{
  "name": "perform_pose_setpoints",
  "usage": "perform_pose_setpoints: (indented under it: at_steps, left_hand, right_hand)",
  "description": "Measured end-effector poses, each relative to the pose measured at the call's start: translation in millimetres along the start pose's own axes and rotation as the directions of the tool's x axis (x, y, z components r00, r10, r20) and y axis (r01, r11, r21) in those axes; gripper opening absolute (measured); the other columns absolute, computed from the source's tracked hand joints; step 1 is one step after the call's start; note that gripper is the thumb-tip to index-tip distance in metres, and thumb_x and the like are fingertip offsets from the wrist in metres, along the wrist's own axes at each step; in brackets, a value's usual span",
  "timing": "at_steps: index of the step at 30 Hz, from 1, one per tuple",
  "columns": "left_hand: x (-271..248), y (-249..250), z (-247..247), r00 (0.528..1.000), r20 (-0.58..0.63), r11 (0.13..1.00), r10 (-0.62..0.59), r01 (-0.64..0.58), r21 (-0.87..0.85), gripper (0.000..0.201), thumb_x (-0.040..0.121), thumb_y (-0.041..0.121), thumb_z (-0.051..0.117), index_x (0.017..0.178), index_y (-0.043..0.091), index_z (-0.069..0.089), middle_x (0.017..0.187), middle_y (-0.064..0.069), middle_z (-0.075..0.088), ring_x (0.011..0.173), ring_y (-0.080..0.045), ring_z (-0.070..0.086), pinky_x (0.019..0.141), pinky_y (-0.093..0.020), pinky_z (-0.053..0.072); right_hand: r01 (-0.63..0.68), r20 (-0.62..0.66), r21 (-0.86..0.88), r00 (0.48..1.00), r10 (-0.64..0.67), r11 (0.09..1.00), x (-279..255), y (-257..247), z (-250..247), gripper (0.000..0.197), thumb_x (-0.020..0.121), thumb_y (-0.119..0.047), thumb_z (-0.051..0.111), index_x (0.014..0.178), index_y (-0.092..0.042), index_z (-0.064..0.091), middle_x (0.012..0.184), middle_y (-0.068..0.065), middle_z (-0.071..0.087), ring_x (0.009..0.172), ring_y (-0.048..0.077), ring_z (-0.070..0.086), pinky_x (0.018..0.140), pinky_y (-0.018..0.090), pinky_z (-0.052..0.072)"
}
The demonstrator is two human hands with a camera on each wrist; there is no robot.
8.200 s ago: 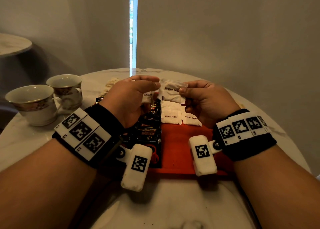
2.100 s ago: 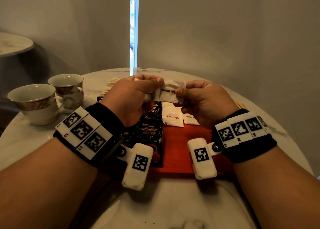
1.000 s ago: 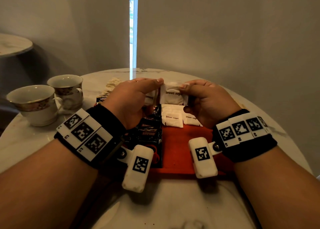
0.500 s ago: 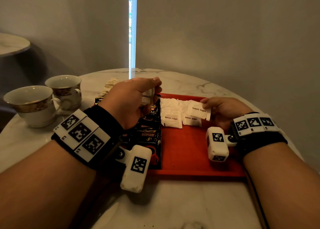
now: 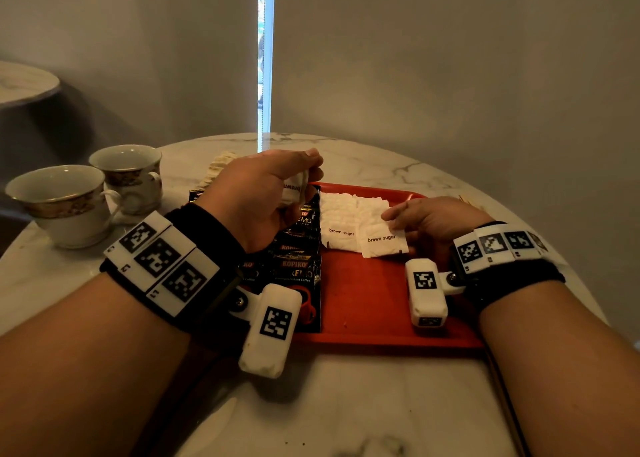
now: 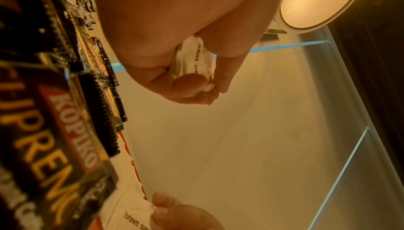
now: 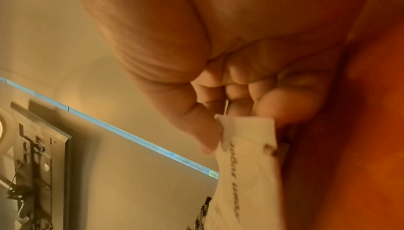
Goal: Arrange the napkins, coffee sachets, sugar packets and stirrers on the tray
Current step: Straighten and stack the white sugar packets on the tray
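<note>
A red tray [image 5: 367, 304] lies on the round marble table. Black Kopiko coffee sachets [image 5: 298, 259] overlap in a column along its left side. White brown sugar packets [image 5: 341, 214] lie in rows at its far middle. My left hand [image 5: 304, 176] hovers above the sachets and grips a bunch of sugar packets [image 6: 194, 59] between thumb and fingers. My right hand [image 5: 398, 222] pinches the right edge of one sugar packet [image 5: 382, 240] low over the tray, at the right end of the near row; the right wrist view shows this packet [image 7: 247, 149] between thumb and fingertips.
Two gold-rimmed cups [image 5: 62, 203] stand at the table's left. A stack of beige napkins [image 5: 216, 169] lies behind my left hand, off the tray. Thin wooden stirrers [image 5: 465, 200] show just beyond my right hand. A wall rises close behind the table.
My right hand pulled one sugar packet away from the bunch in my left hand, carried it right and down, and now holds it low beside the near row on the tray.
</note>
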State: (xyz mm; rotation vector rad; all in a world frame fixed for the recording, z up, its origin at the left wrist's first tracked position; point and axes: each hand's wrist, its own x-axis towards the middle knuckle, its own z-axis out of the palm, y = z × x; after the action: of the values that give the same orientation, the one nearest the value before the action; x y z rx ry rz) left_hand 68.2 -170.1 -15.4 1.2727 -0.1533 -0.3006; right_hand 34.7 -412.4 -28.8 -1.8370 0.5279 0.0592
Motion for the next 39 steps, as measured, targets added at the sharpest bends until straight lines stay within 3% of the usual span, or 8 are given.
perform_pose_setpoints:
  at_steps: [2,5,12,18,25,31,35,39]
  left_hand:
    - [0.1,0.2,-0.1,1.000,-0.003,1.000,-0.001,0.001,0.001,0.011,0.091,0.027,0.070,0.092,0.017,0.075,0.084,0.002,0.072,0.071,-0.013,0.062,0.046,-0.019,0.041]
    - [1.4,-0.5,-1.0,1.000,-0.001,1.000,-0.001,0.001,-0.001,0.011,0.091,0.027,0.070,0.092,0.017,0.075,0.084,0.002,0.072,0.071,-0.012,0.061,0.046,-0.019,0.041]
    - [1.8,-0.3,-0.9,1.000,-0.002,1.000,0.001,-0.001,-0.006,0.011,0.090,0.028,0.070,0.090,0.018,0.075,0.082,0.003,0.072,0.070,-0.012,0.061,0.046,-0.019,0.041]
    - [-0.7,0.7,0.1,1.000,0.006,1.000,-0.013,0.014,-0.015,0.014,0.092,0.028,0.067,0.095,0.017,0.074,0.083,0.003,0.072,0.068,-0.011,0.062,0.047,-0.017,0.043]
    - [0.9,2.3,0.2,0.998,0.022,0.990,-0.052,0.054,-0.131,0.028,0.091,0.018,0.061,0.115,0.007,0.070,0.092,-0.008,0.066,0.066,-0.014,0.062,0.045,-0.021,0.044]
    - [-0.4,3.8,0.1,0.995,0.072,0.986,-0.064,0.075,-0.148,0.044,0.086,0.006,0.034,0.112,0.002,0.070,0.098,-0.017,0.060,0.070,-0.022,0.064,0.052,-0.027,0.051]
    - [0.8,2.2,1.0,0.995,0.075,0.984,-0.068,0.079,-0.158,0.046,0.088,-0.002,0.031,0.111,0.002,0.071,0.114,-0.025,0.058,0.091,-0.030,0.065,0.060,-0.030,0.058]
    - [1.6,-0.1,1.4,0.996,0.084,0.990,-0.019,0.030,-0.136,0.030,0.095,-0.001,0.051,0.119,0.005,0.068,0.118,-0.022,0.065,0.092,-0.032,0.071,0.062,-0.034,0.059]
  right_hand:
    - [0.009,-0.029,-0.014,1.000,-0.009,1.000,1.2,-0.5,-0.5,0.017,0.085,0.006,0.065,0.097,-0.004,0.074,0.105,0.019,0.073,0.106,0.038,0.069,0.086,0.044,0.057]
    - [0.014,-0.048,-0.041,0.999,-0.016,0.999,3.0,-1.1,-1.4,0.018,0.087,0.008,0.063,0.097,-0.004,0.072,0.104,0.016,0.073,0.091,0.031,0.074,0.068,0.036,0.058]
    - [0.022,-0.071,-0.039,0.997,-0.025,0.999,3.7,-2.3,-2.5,0.017,0.088,0.008,0.062,0.096,-0.004,0.071,0.098,0.012,0.073,0.078,0.023,0.073,0.059,0.030,0.060]
    - [0.015,-0.076,0.035,0.997,-0.012,0.999,5.3,-0.7,-1.1,0.017,0.088,0.008,0.061,0.095,-0.003,0.070,0.101,0.017,0.073,0.082,0.028,0.073,0.070,0.039,0.060]
    - [0.032,-0.125,0.113,0.992,-0.018,0.993,6.5,3.4,-0.1,0.018,0.085,-0.011,0.070,0.101,-0.003,0.071,0.100,0.014,0.075,0.085,0.031,0.072,0.063,0.035,0.050]
    - [0.124,-0.199,0.207,0.976,-0.082,0.971,10.5,1.4,1.1,0.014,0.087,-0.018,0.068,0.093,-0.005,0.070,0.085,0.010,0.070,0.068,0.022,0.060,0.054,0.032,0.044]
    - [0.180,-0.129,0.351,0.981,-0.143,0.919,5.9,-7.1,2.2,0.010,0.094,-0.016,0.061,0.095,-0.007,0.065,0.074,0.005,0.063,0.057,0.014,0.056,0.048,0.026,0.038]
    - [0.204,-0.016,0.457,0.975,-0.222,0.865,-12.0,-21.3,10.9,0.010,0.094,-0.019,0.060,0.089,-0.013,0.065,0.074,0.002,0.062,0.059,0.011,0.056,0.049,0.021,0.041]
